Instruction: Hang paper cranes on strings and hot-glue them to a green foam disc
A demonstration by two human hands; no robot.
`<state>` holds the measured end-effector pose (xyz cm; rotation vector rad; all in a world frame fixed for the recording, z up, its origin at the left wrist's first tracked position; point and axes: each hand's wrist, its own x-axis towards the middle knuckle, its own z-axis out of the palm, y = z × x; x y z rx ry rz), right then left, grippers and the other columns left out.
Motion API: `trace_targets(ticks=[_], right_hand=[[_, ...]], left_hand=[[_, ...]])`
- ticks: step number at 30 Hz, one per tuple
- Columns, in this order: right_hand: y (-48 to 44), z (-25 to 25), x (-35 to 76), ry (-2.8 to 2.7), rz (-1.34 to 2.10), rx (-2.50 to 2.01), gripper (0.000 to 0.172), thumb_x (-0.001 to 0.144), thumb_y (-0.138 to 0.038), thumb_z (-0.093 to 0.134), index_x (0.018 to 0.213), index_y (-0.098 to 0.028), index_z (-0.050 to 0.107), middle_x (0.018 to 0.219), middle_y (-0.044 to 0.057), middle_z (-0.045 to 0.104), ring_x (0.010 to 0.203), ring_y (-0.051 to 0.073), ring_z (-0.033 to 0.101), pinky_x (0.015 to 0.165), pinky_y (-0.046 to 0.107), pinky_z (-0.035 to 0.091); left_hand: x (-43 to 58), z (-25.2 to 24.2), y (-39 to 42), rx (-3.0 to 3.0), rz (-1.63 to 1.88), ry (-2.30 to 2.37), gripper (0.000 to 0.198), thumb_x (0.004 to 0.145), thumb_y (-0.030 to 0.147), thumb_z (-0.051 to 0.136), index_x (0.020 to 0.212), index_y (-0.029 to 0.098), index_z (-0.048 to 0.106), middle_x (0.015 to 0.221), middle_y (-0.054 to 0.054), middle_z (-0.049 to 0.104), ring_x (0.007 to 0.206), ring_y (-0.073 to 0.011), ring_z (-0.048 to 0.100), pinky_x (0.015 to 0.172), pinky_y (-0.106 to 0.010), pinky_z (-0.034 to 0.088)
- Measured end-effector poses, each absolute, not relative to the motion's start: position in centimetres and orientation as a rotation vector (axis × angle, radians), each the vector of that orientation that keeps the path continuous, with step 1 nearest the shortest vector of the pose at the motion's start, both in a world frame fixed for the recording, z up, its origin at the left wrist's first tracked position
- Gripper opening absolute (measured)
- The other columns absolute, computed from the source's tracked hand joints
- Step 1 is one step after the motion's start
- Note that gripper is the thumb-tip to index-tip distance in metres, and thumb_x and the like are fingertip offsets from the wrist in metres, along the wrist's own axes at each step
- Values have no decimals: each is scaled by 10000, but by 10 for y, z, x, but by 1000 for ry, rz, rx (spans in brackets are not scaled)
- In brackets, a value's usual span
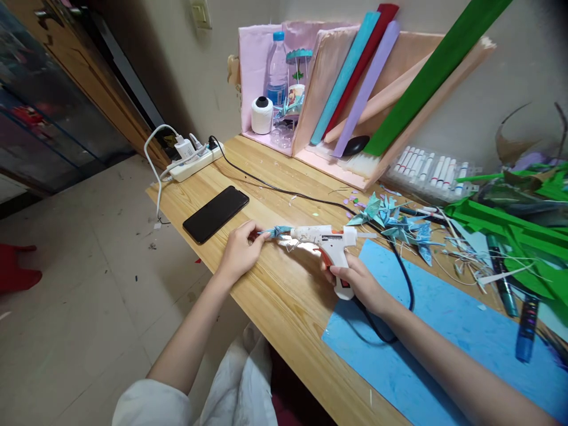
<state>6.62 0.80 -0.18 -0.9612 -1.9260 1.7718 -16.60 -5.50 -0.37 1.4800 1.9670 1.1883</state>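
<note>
Folded blue paper [279, 231] sticks out to the right from the left hand [239, 253], one end pinched between thumb and forefinger, over the tabletop [284, 307] near its front edge. Its other end meets the nose of a white glue gun [323, 236], though from where I'm standing I can't tell whether they actually touch. The right hand [360, 283] has its fingers closed around the gun's handle, above the corner of a blue sheet [426, 302]. Just beyond the gun lies a cluster of folded blue paper pieces [394, 222]. A dark phone [216, 214] rests near the front-left corner, with a white power strip [197, 163] along the left edge. Toward the back edge stand pink boxes [306, 133], paper rolls [412, 77] leaning inside one of them.
</note>
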Motion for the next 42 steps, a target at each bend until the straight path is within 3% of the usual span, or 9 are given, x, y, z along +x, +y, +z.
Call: trace_targets(ticks=[16,24,29,37,42], right_hand=[[8,-1,65,-1952,1745,-956,232,738,-389,444,666,-173,487,596,-1,488,557,130,452,528,259,357],[7,-8,69,-1845,1764,-955,252,741,-399,484,785,-154,523,598,-9,491,537,121,448,498,246,356],[11,10,54,-1693,1561,-883,272,788,-430,497,855,-166,500,660,2,521,591,130,482,569,261,407],[74,27,-57,-1854,1135,-859,393,781,-360,569,1107,-163,469,1091,97,551,1005,227,518,888,373,403],[95,14,-92,-1971,1083,-1216,327,744,-291,642,1007,-151,507,941,98,596,870,242,575,771,357,454]], left_hand=[[-166,-4,-55,1494,1192,1951,189,796,340,566,710,172,563,712,-3,608,674,-126,559,637,-233,425],[-165,1,-56,1429,1205,1968,200,799,350,553,709,172,568,698,1,616,665,-126,568,643,-228,430],[-170,2,-68,1340,1273,2008,231,800,381,547,706,170,564,705,1,610,689,-132,572,661,-226,436],[-188,20,-107,1076,1553,2035,301,726,463,600,730,165,559,685,0,561,673,-137,533,617,-216,434],[-179,44,-114,1064,1580,2062,284,714,459,608,756,180,576,695,11,564,696,-137,535,646,-213,420]])
